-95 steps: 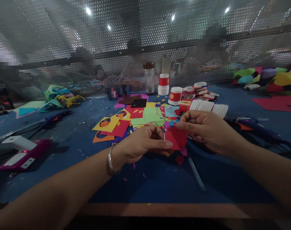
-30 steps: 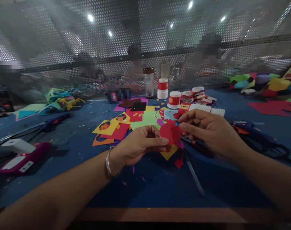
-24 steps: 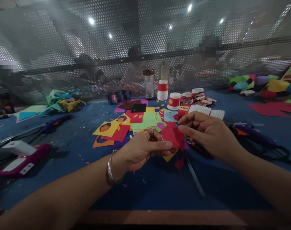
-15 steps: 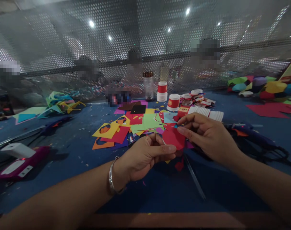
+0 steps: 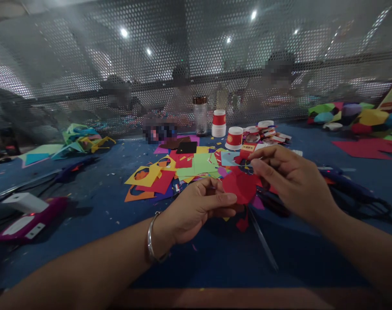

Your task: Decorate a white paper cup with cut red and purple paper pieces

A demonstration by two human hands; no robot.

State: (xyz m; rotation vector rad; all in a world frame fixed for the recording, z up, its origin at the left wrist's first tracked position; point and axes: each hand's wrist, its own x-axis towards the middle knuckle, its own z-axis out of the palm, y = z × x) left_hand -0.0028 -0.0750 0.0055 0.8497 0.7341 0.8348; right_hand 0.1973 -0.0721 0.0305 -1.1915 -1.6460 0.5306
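A cut piece of red paper (image 5: 241,187) is pinched between the thumb and fingers of my left hand (image 5: 196,209), which wears a silver bangle. To its right, my right hand (image 5: 293,185) has thumb and forefinger pressed together near the paper's upper right edge. Whatever may be in that pinch is too small to make out. Below the held paper, a small red scrap (image 5: 243,224) shows over the blue table. A clear stick (image 5: 263,241) lies under and between my hands. Behind them spreads a pile of coloured paper, with a light green sheet (image 5: 205,163) in it.
Yellow paper with round cut-outs (image 5: 150,175) lies left of centre. Paper cups (image 5: 234,137) and a glass bottle (image 5: 200,116) stand at the back. Glue guns lie at left (image 5: 75,168) and right (image 5: 347,185), with cables. A magenta power strip (image 5: 50,215) sits at left.
My right hand has moved right and slightly up, away from the red paper. The paper has shifted a little right in my left hand, showing more of its surface.
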